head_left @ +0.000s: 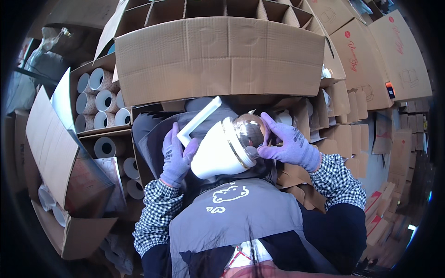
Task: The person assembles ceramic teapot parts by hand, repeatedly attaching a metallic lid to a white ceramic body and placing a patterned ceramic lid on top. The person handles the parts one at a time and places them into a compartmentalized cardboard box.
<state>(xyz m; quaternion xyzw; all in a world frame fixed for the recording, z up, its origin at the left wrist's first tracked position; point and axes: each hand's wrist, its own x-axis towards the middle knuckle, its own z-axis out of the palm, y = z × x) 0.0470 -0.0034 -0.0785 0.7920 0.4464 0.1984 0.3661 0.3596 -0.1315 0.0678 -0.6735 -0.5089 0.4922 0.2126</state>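
A white jug body (214,155) with a gold band and a long white angled handle (202,118) lies tilted over my lap. From its right end bulges a mirror-like silvery dome (250,130) with a small pointed tip. My left hand (175,160), in a purple glove, grips the jug at the foot of the handle, thumb against the white side. In a matching glove, my right hand (291,143) curls its thumb and fingers round the dome's right side. The dome's inner end is hidden inside the jug.
A large cardboard box (222,60) with dividers stands in front of me. To the left, a carton (99,129) holds several patterned tubes, beside an open flap (51,139). Folded cardboard partitions (345,139) lie at right, below closed cartons (361,65).
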